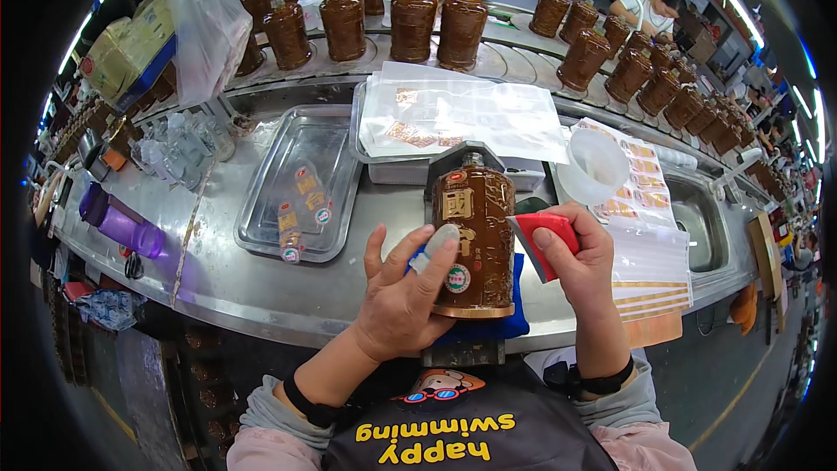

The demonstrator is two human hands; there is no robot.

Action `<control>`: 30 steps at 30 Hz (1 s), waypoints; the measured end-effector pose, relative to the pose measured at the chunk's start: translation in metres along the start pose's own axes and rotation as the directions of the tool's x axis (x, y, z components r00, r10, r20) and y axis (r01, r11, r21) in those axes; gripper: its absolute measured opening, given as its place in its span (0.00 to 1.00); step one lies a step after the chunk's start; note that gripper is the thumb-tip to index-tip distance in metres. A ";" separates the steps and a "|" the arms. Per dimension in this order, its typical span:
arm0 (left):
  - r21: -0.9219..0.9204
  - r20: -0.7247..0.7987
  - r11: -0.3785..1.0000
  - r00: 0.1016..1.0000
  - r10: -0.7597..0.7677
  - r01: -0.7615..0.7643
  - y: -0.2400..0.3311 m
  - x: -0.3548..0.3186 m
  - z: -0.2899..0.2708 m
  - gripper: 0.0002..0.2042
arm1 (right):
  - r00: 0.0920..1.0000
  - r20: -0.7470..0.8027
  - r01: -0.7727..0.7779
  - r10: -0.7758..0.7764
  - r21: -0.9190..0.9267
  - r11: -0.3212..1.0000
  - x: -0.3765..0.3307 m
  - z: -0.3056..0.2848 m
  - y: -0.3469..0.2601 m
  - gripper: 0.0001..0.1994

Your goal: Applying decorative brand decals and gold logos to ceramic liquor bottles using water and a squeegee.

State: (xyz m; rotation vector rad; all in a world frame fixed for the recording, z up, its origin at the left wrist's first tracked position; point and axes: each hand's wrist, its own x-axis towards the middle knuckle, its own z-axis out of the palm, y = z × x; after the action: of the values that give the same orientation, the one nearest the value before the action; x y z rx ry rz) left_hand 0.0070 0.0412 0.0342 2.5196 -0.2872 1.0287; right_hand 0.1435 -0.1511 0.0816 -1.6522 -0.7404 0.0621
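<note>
A brown glazed bottle (pixel 485 240) with gold characters and small round stickers leans on a dark stand, over a blue cloth (pixel 518 298). My left hand (pixel 403 283) lies against the bottle's left side, fingers apart, with pale covers on two fingertips; a finger touches its front. On the bottle's other side, my right hand (pixel 582 253) pinches a red scraper (pixel 546 240) with a dark edge, near the bottle's surface. Left of them, a metal tray (pixel 261 201) carries clear sheets of gold decals (pixel 296 231).
White sheets with gold decals (pixel 462 113) lie on a raised tray behind the bottle. A translucent bowl (pixel 593 166) and a sink (pixel 708 227) are at the right. Purple bottle (pixel 122 222) and glass pieces (pixel 183 153) stand left. Brown bottles (pixel 410 22) line the conveyor behind.
</note>
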 end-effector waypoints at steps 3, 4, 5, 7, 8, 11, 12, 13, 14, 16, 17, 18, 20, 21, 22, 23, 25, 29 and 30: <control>0.022 0.059 0.997 0.996 0.073 -0.074 0.005 0.011 -0.006 0.36 | 0.999 0.005 -0.034 0.034 0.021 0.999 0.002 -0.002 -0.003 0.07; 0.016 0.097 0.993 0.988 0.119 -0.121 0.005 0.014 -0.008 0.35 | 0.999 0.004 -0.032 0.032 0.022 0.999 0.004 -0.001 -0.004 0.07; 0.017 0.097 0.992 0.988 0.122 -0.124 0.006 0.017 -0.011 0.35 | 0.999 0.024 -0.024 0.023 0.032 0.999 0.006 0.001 -0.005 0.08; -0.144 0.190 0.989 0.980 0.057 -0.030 0.003 0.020 -0.014 0.35 | 0.999 0.041 -0.014 0.012 0.043 0.999 0.010 0.004 -0.007 0.08; -0.143 0.191 0.989 0.980 0.061 -0.034 0.000 0.023 -0.015 0.35 | 0.994 0.095 -0.047 0.044 0.027 0.999 0.012 0.004 -0.009 0.08; -0.202 0.124 0.979 0.991 0.044 -0.018 -0.009 0.033 -0.012 0.35 | 0.982 0.141 -0.127 0.124 0.010 0.992 0.011 0.003 -0.003 0.08; -0.167 0.107 0.985 0.993 0.057 -0.038 -0.016 0.035 -0.007 0.35 | 0.984 0.083 -0.165 0.161 0.054 0.985 0.012 0.003 0.002 0.09; -0.132 0.091 0.990 0.993 0.070 -0.058 -0.021 0.039 -0.004 0.36 | 0.979 0.026 -0.201 0.200 0.101 0.974 0.013 0.003 0.005 0.10; -0.129 0.080 0.988 0.992 0.099 -0.088 -0.025 0.042 -0.004 0.33 | 0.980 0.024 -0.200 0.199 0.104 0.974 0.013 0.003 0.005 0.10; -0.127 0.075 0.987 0.992 0.106 -0.096 -0.034 0.047 0.000 0.32 | 0.966 0.003 -0.252 0.258 0.215 0.943 0.010 0.002 0.007 0.09; -0.123 0.065 0.987 0.991 0.114 -0.105 -0.038 0.050 0.002 0.31 | 0.965 0.001 -0.258 0.264 0.217 0.942 0.009 0.002 0.009 0.09; -0.110 0.051 0.987 0.991 0.120 -0.114 -0.042 0.054 0.004 0.29 | 0.967 -0.003 -0.246 0.254 0.229 0.942 0.010 0.002 0.011 0.09; -0.121 0.064 0.987 0.992 0.110 -0.102 -0.044 0.054 0.005 0.28 | 0.971 0.008 -0.235 0.241 0.252 0.939 0.011 0.002 0.010 0.09; -0.129 0.071 0.987 0.992 0.103 -0.093 -0.044 0.053 0.005 0.28 | 0.969 0.005 -0.239 0.246 0.256 0.937 0.011 0.002 0.008 0.09; -0.132 0.068 0.987 0.993 0.097 -0.087 -0.044 0.051 0.006 0.27 | 0.972 0.044 -0.236 0.232 0.257 0.937 0.010 0.002 0.007 0.09; -0.134 0.076 0.987 0.992 0.097 -0.087 -0.043 0.050 0.006 0.27 | 0.972 0.083 -0.233 0.219 0.257 0.938 0.008 0.002 0.006 0.10; -0.130 0.058 0.987 0.993 0.104 -0.096 -0.040 0.047 0.005 0.27 | 0.956 0.164 -0.278 0.241 0.262 0.924 0.005 -0.003 0.013 0.11; -0.133 0.091 0.985 0.988 0.126 -0.113 -0.029 0.040 -0.001 0.27 | 0.972 0.045 -0.235 0.230 0.166 0.958 -0.002 -0.006 0.019 0.10; -0.137 0.106 0.980 0.982 0.157 -0.142 -0.027 0.040 -0.002 0.27 | 0.973 0.020 -0.227 0.229 0.228 0.947 -0.003 -0.006 0.021 0.10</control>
State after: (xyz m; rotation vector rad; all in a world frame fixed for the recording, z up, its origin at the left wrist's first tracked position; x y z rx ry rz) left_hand 0.0437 0.0650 0.0558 2.4744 -0.5666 0.8874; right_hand 0.1532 -0.1587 0.0628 -1.5083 -0.5132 0.2967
